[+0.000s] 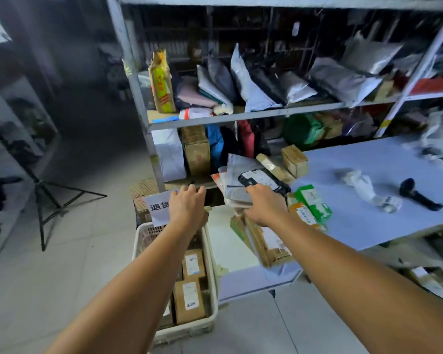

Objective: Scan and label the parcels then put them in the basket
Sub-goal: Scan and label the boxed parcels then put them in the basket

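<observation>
Presently: left hand (187, 205), 11 o'clock, fingers loose, empty, above basket (213, 290) holding 2 labelled boxes (189, 301); right hand (265, 205), 1 o'clock, on parcel pile (234, 175), grip not discernible.

L. hand (187, 203) out over basket (212, 277), fingers loosely curled, holding nothing. R. hand (264, 205) on parcel pile (241, 175) at counter (363, 159) left end; grip unclear (motion blur). Basket on floor beside counter, holds labelled brown boxes (189, 301). Black scanner (420, 194) lies on counter, well apart from pile. Shelf rack (241, 114) behind, packed w/ mailer bags.
</observation>
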Tool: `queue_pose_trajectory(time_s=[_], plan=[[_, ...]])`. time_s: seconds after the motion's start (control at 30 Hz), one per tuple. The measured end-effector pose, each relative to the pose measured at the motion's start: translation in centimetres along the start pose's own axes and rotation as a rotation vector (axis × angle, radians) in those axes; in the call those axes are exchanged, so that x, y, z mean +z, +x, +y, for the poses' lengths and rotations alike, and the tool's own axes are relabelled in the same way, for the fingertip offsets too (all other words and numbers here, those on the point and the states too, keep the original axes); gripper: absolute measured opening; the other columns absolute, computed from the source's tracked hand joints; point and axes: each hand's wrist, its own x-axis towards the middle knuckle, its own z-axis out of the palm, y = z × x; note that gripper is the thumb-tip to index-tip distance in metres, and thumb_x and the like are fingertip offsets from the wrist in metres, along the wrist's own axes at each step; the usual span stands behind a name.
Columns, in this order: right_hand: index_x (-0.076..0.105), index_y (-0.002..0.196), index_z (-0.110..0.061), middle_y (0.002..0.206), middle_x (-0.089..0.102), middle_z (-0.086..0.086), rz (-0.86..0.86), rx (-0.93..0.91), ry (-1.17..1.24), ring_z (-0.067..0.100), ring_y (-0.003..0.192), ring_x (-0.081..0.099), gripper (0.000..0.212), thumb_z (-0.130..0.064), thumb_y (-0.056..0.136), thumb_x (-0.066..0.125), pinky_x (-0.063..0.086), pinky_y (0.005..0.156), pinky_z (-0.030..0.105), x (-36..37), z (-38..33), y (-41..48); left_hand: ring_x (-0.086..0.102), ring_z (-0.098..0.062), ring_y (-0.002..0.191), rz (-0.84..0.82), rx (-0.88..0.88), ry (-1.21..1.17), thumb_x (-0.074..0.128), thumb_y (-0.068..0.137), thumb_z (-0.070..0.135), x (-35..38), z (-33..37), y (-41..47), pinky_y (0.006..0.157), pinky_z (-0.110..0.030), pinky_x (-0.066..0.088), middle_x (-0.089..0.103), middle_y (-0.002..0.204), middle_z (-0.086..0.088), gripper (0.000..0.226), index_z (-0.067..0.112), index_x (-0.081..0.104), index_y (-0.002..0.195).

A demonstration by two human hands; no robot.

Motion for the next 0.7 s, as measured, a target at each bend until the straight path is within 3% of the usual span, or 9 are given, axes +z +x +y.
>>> queue_pose_trajectory(time_s=[0.13, 0.33, 0.47, 0.57, 0.7], plan=[[0.048, 0.128, -0.022, 0.129, 0.049, 0.002, 0.008, 0.033, 0.011, 0.027, 0.117, 0.052, 0.046, -0.034, 0.087, 0.065, 0.05, 0.08, 0.039, -2.1, 6.8, -0.9, 0.049, -0.029, 0.125, -0.006, 0.034, 0.014, 0.064, 0.089, 0.036, -2.2, 7.0, 1.6, 0.099, -0.042, 0.043, 0.053, 0.132, -0.005, 0.06, 0.019, 0.041, 0.142], [0.04, 0.143, -0.028, 0.137, 0.05, 0.0, 0.023, 0.077, 0.071, 0.028, 0.121, 0.052, 0.059, -0.037, 0.09, 0.065, 0.047, 0.08, 0.038, -4.3, 18.9, -1.8, 0.041, -0.032, 0.135, -0.058, -0.003, -0.001, 0.062, 0.09, 0.031, -2.5, 19.0, 4.7, 0.106, -0.047, 0.04, 0.049, 0.14, -0.006, 0.054, 0.023, 0.043, 0.14], [0.041, 0.142, -0.028, 0.141, 0.047, 0.002, -0.007, 0.081, 0.124, 0.027, 0.128, 0.046, 0.058, -0.037, 0.089, 0.065, 0.047, 0.09, 0.039, -4.5, 26.1, -1.7, 0.05, -0.03, 0.124, -0.079, -0.007, -0.051, 0.06, 0.091, 0.038, -2.9, 26.4, 6.1, 0.089, -0.042, 0.044, 0.054, 0.129, -0.005, 0.049, 0.02, 0.045, 0.133], [0.039, 0.144, -0.028, 0.142, 0.045, 0.003, -0.05, 0.087, 0.153, 0.027, 0.13, 0.045, 0.06, -0.04, 0.091, 0.063, 0.046, 0.091, 0.038, -4.1, 30.1, -0.9, 0.054, -0.031, 0.117, -0.121, -0.025, -0.118, 0.058, 0.093, 0.036, -2.0, 30.3, 7.4, 0.073, -0.037, 0.039, 0.055, 0.124, -0.007, 0.043, 0.018, 0.047, 0.13], [0.038, 0.146, -0.023, 0.146, 0.044, 0.003, -0.091, 0.112, 0.231, 0.025, 0.132, 0.044, 0.063, -0.045, 0.092, 0.061, 0.045, 0.095, 0.039, -2.5, 33.8, 1.3, 0.054, -0.031, 0.115, -0.206, -0.052, -0.181, 0.058, 0.091, 0.032, 0.7, 33.3, 9.6, 0.079, -0.04, 0.046, 0.056, 0.123, -0.008, 0.044, 0.016, 0.047, 0.131]])
